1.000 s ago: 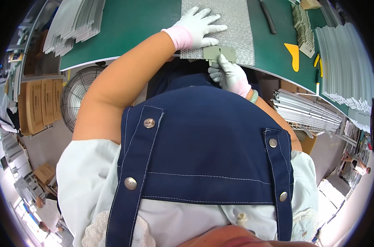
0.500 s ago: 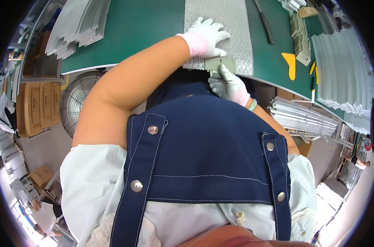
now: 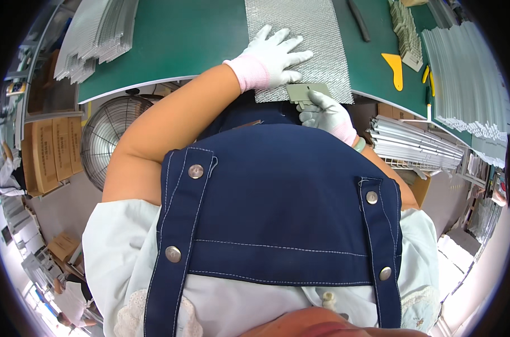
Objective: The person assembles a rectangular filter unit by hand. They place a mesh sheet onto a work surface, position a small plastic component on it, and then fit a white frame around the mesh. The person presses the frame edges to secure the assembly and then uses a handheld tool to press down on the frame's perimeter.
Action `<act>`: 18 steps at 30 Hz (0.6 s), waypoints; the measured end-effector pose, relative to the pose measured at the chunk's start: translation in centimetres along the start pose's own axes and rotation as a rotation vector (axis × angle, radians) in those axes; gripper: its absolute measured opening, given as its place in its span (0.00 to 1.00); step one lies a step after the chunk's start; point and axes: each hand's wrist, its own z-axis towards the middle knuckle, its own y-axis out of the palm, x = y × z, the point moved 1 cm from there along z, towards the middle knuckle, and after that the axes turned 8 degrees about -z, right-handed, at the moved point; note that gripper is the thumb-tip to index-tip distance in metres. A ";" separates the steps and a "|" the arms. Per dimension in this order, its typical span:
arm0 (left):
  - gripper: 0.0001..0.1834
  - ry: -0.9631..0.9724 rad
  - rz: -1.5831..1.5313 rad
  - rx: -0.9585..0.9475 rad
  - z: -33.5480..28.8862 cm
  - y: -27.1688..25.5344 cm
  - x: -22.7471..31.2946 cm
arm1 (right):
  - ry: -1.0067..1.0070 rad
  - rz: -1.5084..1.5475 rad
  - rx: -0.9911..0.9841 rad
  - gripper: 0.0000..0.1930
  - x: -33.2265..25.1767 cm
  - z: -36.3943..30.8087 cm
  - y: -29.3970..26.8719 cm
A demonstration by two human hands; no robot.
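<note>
A silver, finely textured sheet of honeycomb-like material (image 3: 316, 39) lies on the green table, its near end reaching past the table's front edge. My left hand (image 3: 277, 58), in a white glove with a pink cuff, rests flat on its left part with fingers spread. At the near end, my gloved right hand (image 3: 328, 115) pinches a small grey-green flat plate (image 3: 300, 91) between thumb and fingers. The plate overlaps the sheet's near edge; whether it touches the sheet I cannot tell. The right fingertips behind the plate are partly hidden.
On the green table (image 3: 182, 39) lie a yellow scraper (image 3: 394, 70), a dark-handled tool (image 3: 360, 21), yellow-handled pliers (image 3: 428, 78) and a row of grey-green plates (image 3: 405, 33). Silver stacks (image 3: 100, 36) flank both sides. A fan (image 3: 111, 135) stands below left; other people are in the background.
The view has shifted slightly. My right hand and the plate have come a little nearer and to the right, along with the sheet's near end. My left hand stays flat on the sheet.
</note>
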 end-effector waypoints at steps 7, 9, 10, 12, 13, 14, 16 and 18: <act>0.30 -0.009 0.052 0.005 0.2 0.2 0.6 | -0.165 -0.108 -0.064 0.23 1.8 0.2 -1.4; 0.29 -0.007 0.053 0.010 0.2 0.1 0.7 | -0.175 -0.109 -0.080 0.22 1.9 0.8 -1.9; 0.29 -0.006 0.054 0.010 0.2 0.1 0.6 | -0.190 -0.088 -0.096 0.22 1.8 0.9 -1.9; 0.29 -0.020 0.061 0.004 0.2 0.0 0.8 | -0.213 -0.044 -0.122 0.21 2.0 0.7 -1.7; 0.29 -0.026 0.060 -0.001 0.1 0.0 1.0 | -0.230 -0.054 -0.075 0.21 2.0 0.8 -1.5; 0.29 -0.025 0.070 0.009 0.3 0.0 0.9 | -0.247 -0.063 -0.028 0.20 1.8 0.9 -1.2; 0.29 -0.024 0.092 0.023 0.4 0.3 0.5 | -0.285 -0.083 0.060 0.19 1.6 0.8 0.0; 0.29 -0.034 0.101 0.009 0.6 0.4 0.3 | -0.299 -0.082 0.038 0.18 1.3 1.2 0.1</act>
